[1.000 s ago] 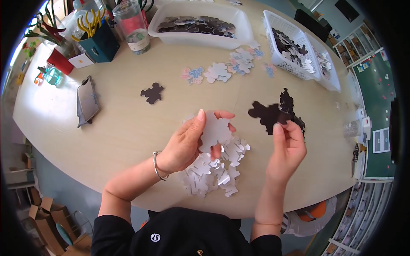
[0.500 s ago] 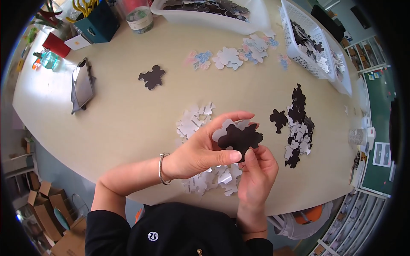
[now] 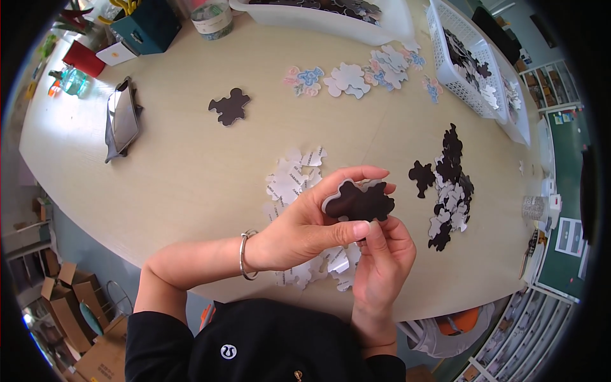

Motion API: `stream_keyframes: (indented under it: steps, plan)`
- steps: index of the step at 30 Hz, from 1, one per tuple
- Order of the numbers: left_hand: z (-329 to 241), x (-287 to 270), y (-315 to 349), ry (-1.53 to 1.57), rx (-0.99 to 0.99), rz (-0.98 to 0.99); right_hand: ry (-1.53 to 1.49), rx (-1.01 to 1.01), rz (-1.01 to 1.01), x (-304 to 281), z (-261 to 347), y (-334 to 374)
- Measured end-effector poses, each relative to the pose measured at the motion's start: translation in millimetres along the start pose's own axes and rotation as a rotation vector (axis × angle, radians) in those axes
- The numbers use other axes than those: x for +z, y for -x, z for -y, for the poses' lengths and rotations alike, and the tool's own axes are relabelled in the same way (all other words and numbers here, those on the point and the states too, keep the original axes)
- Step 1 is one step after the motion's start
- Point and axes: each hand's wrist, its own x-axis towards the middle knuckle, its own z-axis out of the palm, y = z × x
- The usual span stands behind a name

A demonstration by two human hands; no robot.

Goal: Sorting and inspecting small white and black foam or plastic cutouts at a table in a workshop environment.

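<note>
A black die-cut piece (image 3: 361,202) with a wavy outline is between my two hands, laid over a pale piece of similar outline that shows only as a thin rim. My left hand (image 3: 296,226) grips the stack from the left, thumb in front and fingers behind. At its lower edge, the thumb and fingers of my right hand (image 3: 385,258) pinch it. Beneath my hands lie crumpled white printed backing papers (image 3: 287,179), partly hidden by the left hand. To the right is a heap of black and white die-cut pieces (image 3: 453,194).
Farther left lies a single black piece (image 3: 230,107). Pastel printed cutouts (image 3: 347,79) are spread toward the back. A white tub (image 3: 344,28) and a white basket (image 3: 455,67) hold more pieces. A glasses-like item (image 3: 123,121) and a teal pen holder (image 3: 147,30) stand left.
The black piece has shifted up and left over the pale one, so their outlines nearly match and less pale shows. Both hands keep their grip; the view has shifted slightly.
</note>
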Motion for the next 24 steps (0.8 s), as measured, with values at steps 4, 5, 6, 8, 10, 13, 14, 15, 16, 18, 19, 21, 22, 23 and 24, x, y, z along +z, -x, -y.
stream_keyframes:
  steps: [4,5,6,8,10,13,14,15,16,18,19,21,22,23,24]
  plan:
    - [0.6,1.0,-0.2,-0.015,0.017,0.005,0.011,-0.012,-0.001,-0.2,-1.8,0.5]
    - [1.0,0.8,-0.2,-0.024,0.025,0.004,0.011,-0.012,0.000,0.0,-2.0,0.5]
    - [1.4,0.6,-0.2,-0.033,0.033,0.004,0.013,-0.017,0.005,0.1,-2.2,0.5]
    - [2.4,1.2,-0.3,-0.021,0.036,0.004,0.016,-0.023,0.010,0.0,-2.6,0.7]
    - [2.9,1.3,0.0,-0.008,0.039,0.006,0.018,-0.025,0.006,-0.4,-2.9,1.1]
    - [3.4,0.7,0.2,-0.046,0.057,0.020,0.017,-0.012,-0.001,0.4,-3.0,0.6]
    - [3.2,1.1,0.5,-0.047,0.058,0.011,0.016,-0.012,-0.001,0.3,-3.4,0.5]
    - [3.3,1.4,0.8,-0.048,0.059,0.002,0.013,-0.015,0.008,0.1,-4.2,0.2]
    - [3.8,1.1,1.1,-0.048,0.059,0.002,0.010,-0.017,0.017,-0.1,-4.8,0.1]
    - [5.2,1.0,1.4,-0.059,0.070,-0.002,0.007,-0.018,0.018,-0.3,-4.4,0.8]
    - [5.8,1.0,1.4,-0.058,0.069,-0.001,0.004,-0.017,0.019,-0.3,-4.2,1.1]
    - [7.2,0.9,1.6,-0.041,0.079,0.001,0.002,-0.019,0.016,0.4,-4.5,1.0]
    - [7.6,1.7,2.0,-0.041,0.079,0.000,0.001,-0.022,0.013,0.7,-4.7,1.0]
    - [7.6,3.2,2.6,-0.015,0.086,-0.004,0.000,-0.022,0.013,1.0,-5.0,1.2]
    - [7.7,4.1,2.8,0.011,0.093,-0.009,-0.005,-0.025,0.012,1.1,-5.4,1.3]
